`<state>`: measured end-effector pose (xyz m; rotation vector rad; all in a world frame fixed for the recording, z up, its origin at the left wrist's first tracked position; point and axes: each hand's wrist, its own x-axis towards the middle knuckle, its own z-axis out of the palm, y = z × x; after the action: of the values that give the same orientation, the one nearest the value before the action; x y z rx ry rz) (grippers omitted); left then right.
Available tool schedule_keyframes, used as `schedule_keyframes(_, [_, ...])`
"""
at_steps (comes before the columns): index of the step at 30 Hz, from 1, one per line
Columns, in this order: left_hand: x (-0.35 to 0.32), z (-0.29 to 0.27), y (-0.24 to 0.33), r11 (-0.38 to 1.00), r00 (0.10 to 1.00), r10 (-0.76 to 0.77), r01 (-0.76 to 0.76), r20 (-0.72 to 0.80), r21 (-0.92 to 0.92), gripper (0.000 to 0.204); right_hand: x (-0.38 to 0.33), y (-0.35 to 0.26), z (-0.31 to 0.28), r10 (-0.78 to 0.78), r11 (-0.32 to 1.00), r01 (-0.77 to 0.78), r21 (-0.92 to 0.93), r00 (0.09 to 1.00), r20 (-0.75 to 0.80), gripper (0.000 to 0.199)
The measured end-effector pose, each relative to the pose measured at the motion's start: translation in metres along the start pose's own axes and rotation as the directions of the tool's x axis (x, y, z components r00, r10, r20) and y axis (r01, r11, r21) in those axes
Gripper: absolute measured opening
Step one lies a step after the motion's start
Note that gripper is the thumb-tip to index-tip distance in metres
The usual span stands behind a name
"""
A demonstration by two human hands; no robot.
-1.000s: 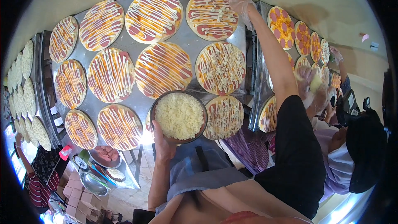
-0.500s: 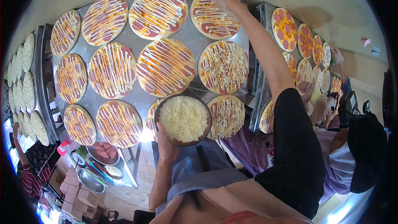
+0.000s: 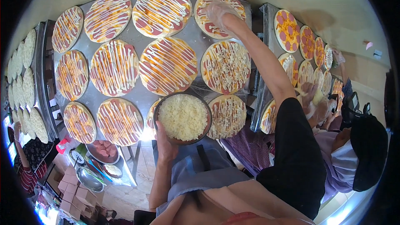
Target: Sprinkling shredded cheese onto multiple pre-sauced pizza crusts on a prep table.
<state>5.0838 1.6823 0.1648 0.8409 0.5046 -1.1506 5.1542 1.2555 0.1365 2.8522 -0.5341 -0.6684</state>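
My left hand [image 3: 166,143] is closed on the near left rim of a dark round bowl filled with white grated cheese [image 3: 183,116]. The bowl is held over the near edge of a metal table and partly covers one pizza. Stretched out to the far right, my right hand [image 3: 221,14], in a clear plastic glove, is just over a pizza [image 3: 223,29] with ham slices and white sauce stripes. Its fingers look curled; what they hold is hidden. White crumbs of cheese lie on the pizza [image 3: 225,67] nearer me and on the nearest right pizza [image 3: 227,116].
Several striped pizzas [image 3: 168,64] stand in rows on the metal table [image 3: 93,12]. More pizzas lie on a right table [image 3: 287,31] and a left one [image 3: 29,83]. A person in a dark cap [image 3: 371,154] works at right. Lower left are a bowl of sliced meat [image 3: 104,151] and boxes [image 3: 77,187].
My right hand has come slightly nearer and lower from the far edge of the far right pizza, uncovering its far rim. The bowl in my left hand has barely shifted.
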Motion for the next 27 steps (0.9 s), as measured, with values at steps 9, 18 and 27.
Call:
schedule_keyframes(9, [0.003,-0.001,0.000,0.999,0.999,-0.032,0.032,0.000,-0.036,0.056,0.013,0.043,0.022,0.083,0.966,-0.099,0.239,0.994,0.075,0.023])
schedule_keyframes(18, [0.006,0.007,0.003,0.999,0.999,-0.034,0.034,-0.004,-0.019,0.055,-0.014,0.037,-0.003,0.010,0.996,-0.005,0.094,0.999,-0.047,0.020])
schedule_keyframes(27, [0.009,0.012,0.009,1.000,0.999,-0.018,0.018,0.027,-0.007,0.058,-0.061,0.030,0.006,-0.007,0.990,-0.010,0.142,0.993,0.116,0.030])
